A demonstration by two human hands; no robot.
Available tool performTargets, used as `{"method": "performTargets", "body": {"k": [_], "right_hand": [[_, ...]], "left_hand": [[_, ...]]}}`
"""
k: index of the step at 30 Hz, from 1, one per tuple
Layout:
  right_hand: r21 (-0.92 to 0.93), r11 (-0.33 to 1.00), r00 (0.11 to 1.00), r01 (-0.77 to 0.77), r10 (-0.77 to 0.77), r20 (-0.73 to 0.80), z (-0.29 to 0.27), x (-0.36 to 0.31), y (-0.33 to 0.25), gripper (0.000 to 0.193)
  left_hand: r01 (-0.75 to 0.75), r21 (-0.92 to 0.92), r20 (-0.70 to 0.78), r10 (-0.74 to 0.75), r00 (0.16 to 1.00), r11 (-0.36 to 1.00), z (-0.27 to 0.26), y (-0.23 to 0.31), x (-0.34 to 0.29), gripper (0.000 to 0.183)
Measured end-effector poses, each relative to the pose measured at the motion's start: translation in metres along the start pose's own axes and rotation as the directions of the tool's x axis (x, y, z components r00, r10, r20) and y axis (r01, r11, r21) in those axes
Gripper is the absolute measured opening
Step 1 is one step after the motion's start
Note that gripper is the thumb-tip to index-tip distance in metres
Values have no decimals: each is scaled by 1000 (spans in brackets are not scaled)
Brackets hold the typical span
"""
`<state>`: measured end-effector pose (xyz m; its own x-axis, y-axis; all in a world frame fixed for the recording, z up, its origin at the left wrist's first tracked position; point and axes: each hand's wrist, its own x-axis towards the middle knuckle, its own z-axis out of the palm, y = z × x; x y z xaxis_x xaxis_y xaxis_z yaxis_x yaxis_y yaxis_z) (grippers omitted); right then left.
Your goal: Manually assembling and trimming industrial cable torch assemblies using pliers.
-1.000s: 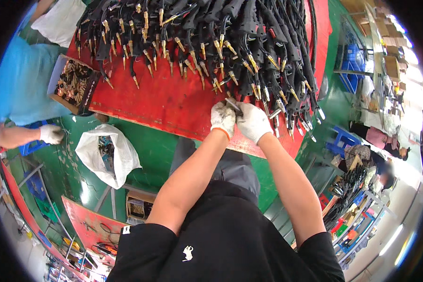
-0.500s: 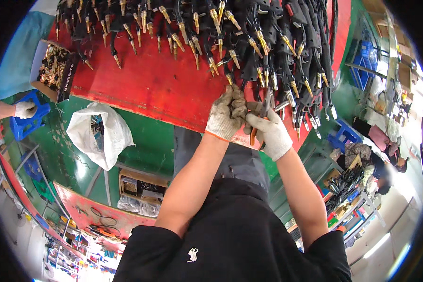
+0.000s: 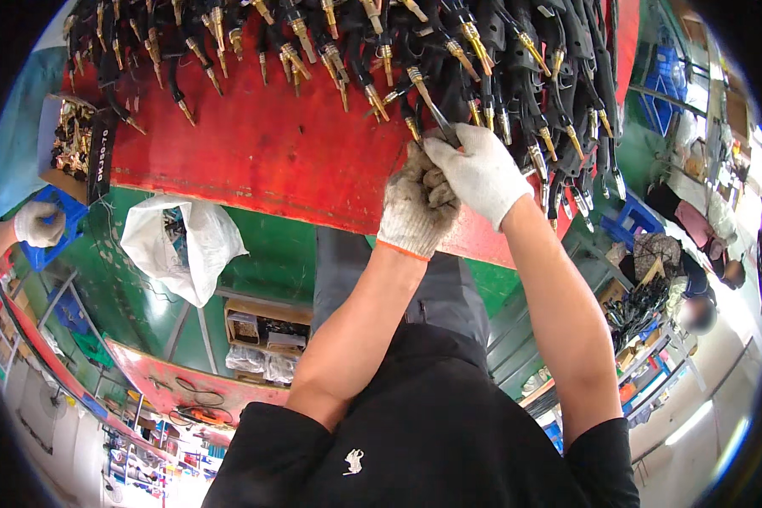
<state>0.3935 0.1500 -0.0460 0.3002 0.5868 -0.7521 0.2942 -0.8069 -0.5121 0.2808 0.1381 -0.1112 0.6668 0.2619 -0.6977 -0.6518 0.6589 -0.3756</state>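
My left hand [image 3: 419,203], in a dirty white knit glove, is closed at the front edge of the red table. Just above its fingertips shows the brass end [image 3: 412,127] of a black welding torch; the fingers hide what they grip there. My right hand [image 3: 483,173], in a cleaner white glove, touches the left one from the right. It is closed on pliers [image 3: 445,127], whose grey metal jaws point up and left toward the brass ends; the handles are hidden by the glove. Many black welding torches [image 3: 525,102] with brass or silver tips hang over both hands.
On the red table [image 3: 254,152] a carton of small brass parts [image 3: 74,140] stands at the left. A white sack [image 3: 182,245] is on the green floor below. Another person's gloved hand [image 3: 41,224] is at the far left, by a blue stool [image 3: 55,245].
My right hand has moved up and left, over the left hand's fingers. The pliers have tilted from upright to up-left, and their orange handle is now hidden. The left hand stays near the edge.
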Motion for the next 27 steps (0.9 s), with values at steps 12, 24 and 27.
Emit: {"method": "performTargets", "body": {"k": [12,24,27], "right_hand": [[160,977,984,-138,117,134,9,22,-7,28],[-221,975,996,-26,6,-92,28,25,9,41],[-346,936,965,-64,-30,-260,47,20,5,42]], "left_hand": [[36,161,-332,20,943,986,-8,-13,-21,48],[-113,940,-12,361,932,323,-5,66,-26,30],[-603,668,676,18,737,-436,-15,95,-2,36]]}}
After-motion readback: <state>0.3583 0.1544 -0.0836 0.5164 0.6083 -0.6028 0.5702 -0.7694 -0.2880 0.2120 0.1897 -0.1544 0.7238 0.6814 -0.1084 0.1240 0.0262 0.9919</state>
